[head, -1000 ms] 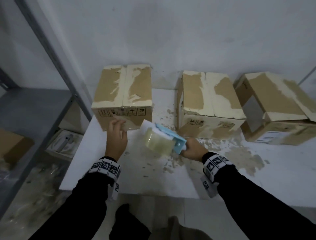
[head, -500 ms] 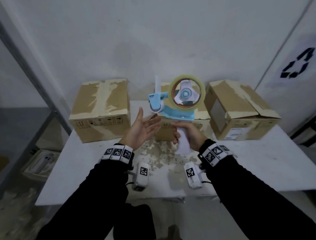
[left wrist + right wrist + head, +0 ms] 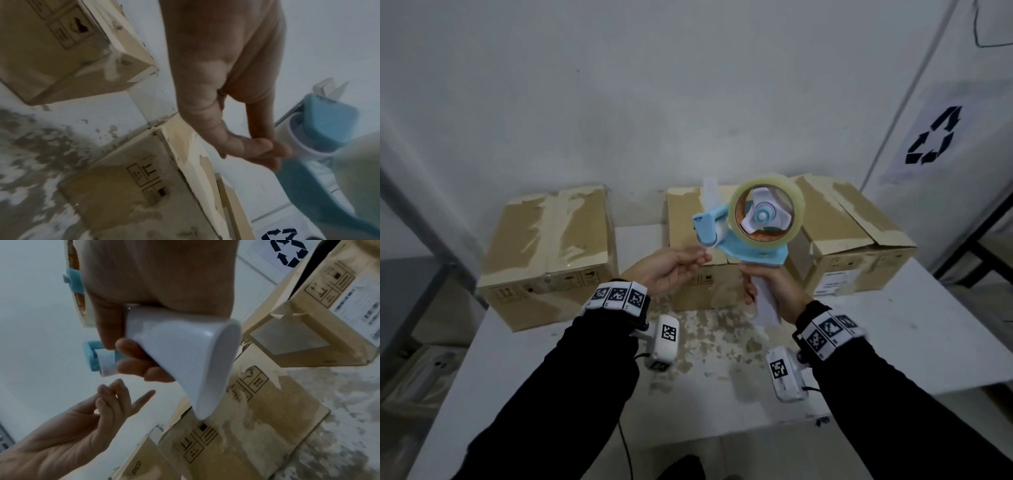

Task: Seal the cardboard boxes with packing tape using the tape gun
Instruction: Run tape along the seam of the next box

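Three worn cardboard boxes stand in a row on the white table [image 3: 900,342]: the left box [image 3: 551,246], the middle box [image 3: 683,219] and the right box [image 3: 849,236]. The blue tape gun [image 3: 743,241] with its clear tape roll [image 3: 768,214] is upright in the air before the middle box. My right hand [image 3: 767,291] grips its white handle [image 3: 185,353]. My left hand [image 3: 700,257] reaches up to the front roller [image 3: 298,139], its fingers nearly straight and their tips just below it. No tape shows between them.
A grey metal shelf [image 3: 417,274] stands at the left, with packaged goods on the floor under it. A white panel with a recycling sign [image 3: 931,137] leans at the right, above a dark frame. The table's middle is stained and flaky.
The tape gun has risen from low over the table to upright before the middle box. My left hand has left the left box and come up to the gun's roller.
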